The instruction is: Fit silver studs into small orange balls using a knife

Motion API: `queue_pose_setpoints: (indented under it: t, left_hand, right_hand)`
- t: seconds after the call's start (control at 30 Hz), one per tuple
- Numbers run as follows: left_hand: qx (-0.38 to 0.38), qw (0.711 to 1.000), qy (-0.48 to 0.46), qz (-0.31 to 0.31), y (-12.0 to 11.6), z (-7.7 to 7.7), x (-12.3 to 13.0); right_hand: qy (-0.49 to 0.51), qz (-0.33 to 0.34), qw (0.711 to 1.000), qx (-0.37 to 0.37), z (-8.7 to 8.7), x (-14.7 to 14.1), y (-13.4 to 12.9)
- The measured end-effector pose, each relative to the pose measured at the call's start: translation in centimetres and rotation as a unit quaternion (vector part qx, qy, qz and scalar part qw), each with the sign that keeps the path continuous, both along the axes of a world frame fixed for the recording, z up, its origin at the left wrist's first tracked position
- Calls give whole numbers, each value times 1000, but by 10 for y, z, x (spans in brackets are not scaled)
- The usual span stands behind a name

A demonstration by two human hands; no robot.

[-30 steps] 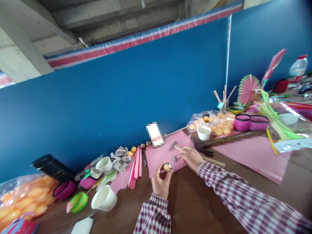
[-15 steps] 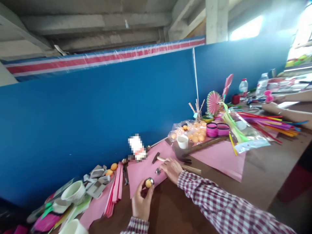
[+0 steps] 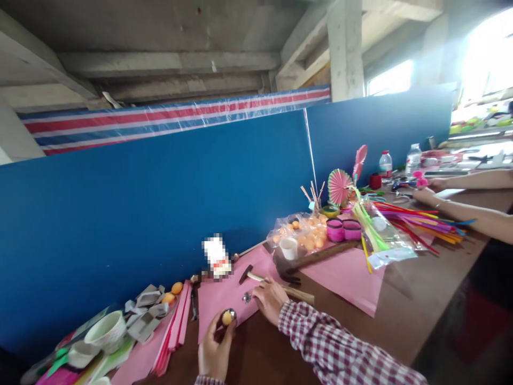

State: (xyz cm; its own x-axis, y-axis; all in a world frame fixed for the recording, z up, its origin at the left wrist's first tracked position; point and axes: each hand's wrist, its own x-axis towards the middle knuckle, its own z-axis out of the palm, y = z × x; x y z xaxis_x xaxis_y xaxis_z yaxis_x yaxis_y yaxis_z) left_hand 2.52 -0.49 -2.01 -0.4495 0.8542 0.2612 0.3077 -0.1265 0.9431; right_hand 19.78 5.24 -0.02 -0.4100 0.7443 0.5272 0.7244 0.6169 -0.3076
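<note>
A small ball (image 3: pixel 228 317), orange on one side and shiny silver on the other, is pinched between the thumb and fingers of my left hand (image 3: pixel 215 345). My right hand (image 3: pixel 270 299) rests over the pink paper (image 3: pixel 216 297), its fingers bent down beside a little pile of silver pieces (image 3: pixel 246 297). Whether those fingertips hold a piece is too small to tell. Just beyond them lies a hammer (image 3: pixel 246 274), its handle running behind my right hand.
Orange balls in a clear bag (image 3: pixel 316 235), a white cup (image 3: pixel 288 248) and pink tapes (image 3: pixel 351 230) stand behind. Colourful strips (image 3: pixel 420 219) lie to the right, near another person's hands. White bowls (image 3: pixel 106 329) and grey pieces (image 3: pixel 146 318) crowd the left.
The view has tilted up, so the table and both hands appear lower and a little further left. My left hand still holds the ball, and my right hand stays by the silver pieces.
</note>
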Motion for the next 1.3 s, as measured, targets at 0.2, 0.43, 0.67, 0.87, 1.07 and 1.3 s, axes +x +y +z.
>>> queue_pose_setpoints:
  t: [0.2, 0.43, 0.67, 0.87, 1.07, 1.3]
  left_hand:
    - [0, 1000, -1, 24, -2, 1, 3]
    - [-22, 999, 35, 30, -1, 2, 1]
    - [-15, 999, 21, 28, -4, 3, 3]
    - [-2, 1000, 6, 10, 1, -3, -6]
    - [-8, 970, -219, -102, 7, 11, -3]
    - [7, 928, -337, -161, 4, 7, 3]
  right_hand:
    - [12, 4, 1000, -9, -6, -2, 2]
    - [26, -12, 999, -24, -10, -3, 9]
    - [62, 3, 996, -59, -10, -1, 5]
    - [127, 21, 989, -75, -3, -3, 1]
    - [252, 75, 950, -170, -2, -17, -2]
    - [414, 144, 840, -320, 0, -24, -9]
